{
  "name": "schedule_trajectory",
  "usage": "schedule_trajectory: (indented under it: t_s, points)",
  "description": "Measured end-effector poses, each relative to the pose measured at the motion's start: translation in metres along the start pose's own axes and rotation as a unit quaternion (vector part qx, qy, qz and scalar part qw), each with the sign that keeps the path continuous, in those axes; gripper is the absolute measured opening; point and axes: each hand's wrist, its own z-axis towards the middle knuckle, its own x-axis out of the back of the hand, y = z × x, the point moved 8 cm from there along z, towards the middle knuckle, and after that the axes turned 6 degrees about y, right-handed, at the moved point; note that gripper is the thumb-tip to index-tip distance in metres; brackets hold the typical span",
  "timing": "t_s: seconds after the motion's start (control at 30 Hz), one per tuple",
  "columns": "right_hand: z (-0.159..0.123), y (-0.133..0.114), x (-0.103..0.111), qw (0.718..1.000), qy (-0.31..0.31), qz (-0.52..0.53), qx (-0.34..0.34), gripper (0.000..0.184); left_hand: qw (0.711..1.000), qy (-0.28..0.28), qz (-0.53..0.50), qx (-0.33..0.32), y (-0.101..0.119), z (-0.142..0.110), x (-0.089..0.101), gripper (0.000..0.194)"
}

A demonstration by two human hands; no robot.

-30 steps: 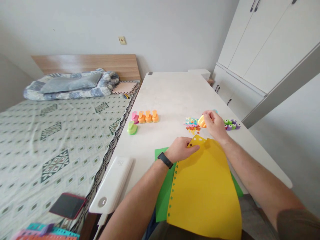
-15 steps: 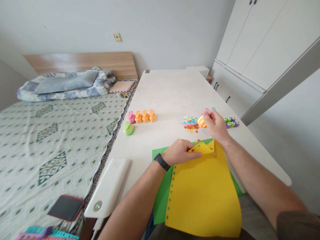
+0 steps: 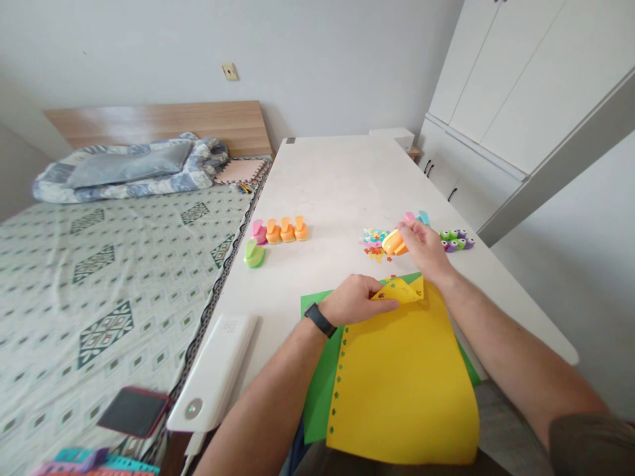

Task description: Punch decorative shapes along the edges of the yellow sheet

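My left hand [image 3: 358, 299] is closed on the far edge of a yellow sheet [image 3: 407, 383], whose upper part folds over. Small shapes are punched along the sheet's left side and in the folded part. Beneath it lies a green sheet [image 3: 317, 410]. My right hand [image 3: 426, 248] grips an orange and yellow craft punch [image 3: 394, 243], tilted above the table beside a heap of small punched pieces [image 3: 372, 239]. The pieces are blue, pink, red and yellow.
Several craft punches stand at left: orange ones [image 3: 287, 230], a pink one [image 3: 258, 231] and a green one [image 3: 254, 254]. Green and purple punches [image 3: 457, 240] stand at right. A white power bank [image 3: 213, 373] lies by the table's left edge; a dark tablet-like device [image 3: 133, 411] is on the bed.
My right hand has turned the craft punch and shifted it slightly left, toward the heap of pieces. My left hand and the yellow sheet stay almost where they were.
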Motion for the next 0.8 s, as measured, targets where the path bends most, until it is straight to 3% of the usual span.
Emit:
schedule_trajectory:
  t_s: [0.17,0.33,0.67,0.8]
  points:
    - [0.003,0.019,-0.005,0.973,-0.013,0.168,-0.158,0.04,1.0,0.002,0.001,0.006,0.001,0.0,0.001,0.05]
    - [-0.002,0.02,-0.008,0.935,-0.041,0.246,-0.254,0.032,1.0,0.003,0.0,0.002,0.002,0.0,0.001,0.051]
    - [-0.008,0.021,-0.01,0.89,-0.094,0.316,-0.315,0.029,1.0,0.007,-0.008,0.01,0.0,0.0,0.001,0.051]
    - [-0.007,0.017,-0.009,0.902,-0.112,0.297,-0.293,0.034,1.0,0.009,0.001,0.015,0.0,0.0,0.002,0.051]
